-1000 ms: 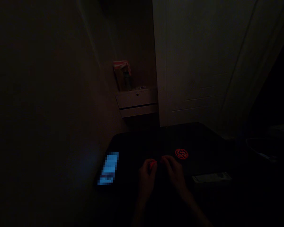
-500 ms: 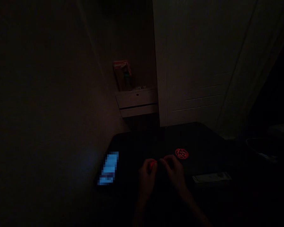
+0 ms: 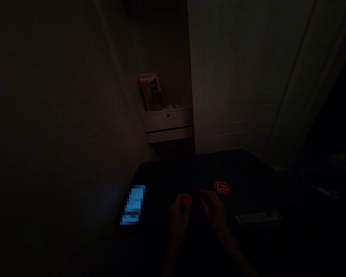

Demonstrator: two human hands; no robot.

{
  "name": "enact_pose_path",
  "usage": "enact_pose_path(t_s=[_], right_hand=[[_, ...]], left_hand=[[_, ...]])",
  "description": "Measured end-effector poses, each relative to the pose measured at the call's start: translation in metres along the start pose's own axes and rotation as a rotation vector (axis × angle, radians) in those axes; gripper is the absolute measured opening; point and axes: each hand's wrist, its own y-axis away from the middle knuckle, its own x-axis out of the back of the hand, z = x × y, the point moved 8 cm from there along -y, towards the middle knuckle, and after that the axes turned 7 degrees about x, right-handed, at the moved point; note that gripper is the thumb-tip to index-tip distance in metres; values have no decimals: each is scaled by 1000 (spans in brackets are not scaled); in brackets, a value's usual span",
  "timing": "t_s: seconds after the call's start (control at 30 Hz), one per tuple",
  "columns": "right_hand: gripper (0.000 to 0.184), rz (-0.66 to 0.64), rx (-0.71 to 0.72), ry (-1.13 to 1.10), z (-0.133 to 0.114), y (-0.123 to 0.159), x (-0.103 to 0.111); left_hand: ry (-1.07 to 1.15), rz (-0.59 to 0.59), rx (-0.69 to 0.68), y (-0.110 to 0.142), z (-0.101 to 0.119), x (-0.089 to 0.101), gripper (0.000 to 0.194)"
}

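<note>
The scene is very dark. My left hand point(image 3: 180, 211) is closed on a small bright red object point(image 3: 187, 199), mostly hidden by the fingers, so its kind cannot be told. A short gap to the right of it is my right hand point(image 3: 213, 207), thumb and forefinger brought together in a pinch. A reddish tint shows at those fingertips, but whatever they hold is too small and dark to name. Just beyond the right hand lies a round red piece point(image 3: 222, 187) with a pattern of small red spots inside its rim. Both hands are over a dark table point(image 3: 173, 173).
A lit, pixelated screen point(image 3: 132, 204) lies at the table's left edge. Right of my right hand is a pale flat box point(image 3: 258, 217). Behind the table stand a white drawer unit point(image 3: 168, 123) with a red-and-white bag point(image 3: 149, 79) on it, and a pale panelled door point(image 3: 236, 77).
My right hand has drawn slightly to the right, widening the gap between the two hands. My left hand keeps its hold on the red object.
</note>
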Motion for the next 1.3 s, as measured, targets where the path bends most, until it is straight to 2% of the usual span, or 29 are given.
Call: enact_pose_path(t_s=[0.13,0.5,0.7,0.87,1.3], right_hand=[[26,5,-20,24,1,-1,1],[35,-96,52,190,-6,-1,-6],[23,-71,55,202,1,1,-6],[25,-30,26,191,6,2,-5],[20,-84,31,238,1,-1,-9]], left_hand=[[3,9,2,0,2,1,28],[-1,2,23,1,3,0,27],[0,5,7,1,3,-1,27],[33,6,31,1,3,0,34],[3,-4,10,0,1,-2,27]])
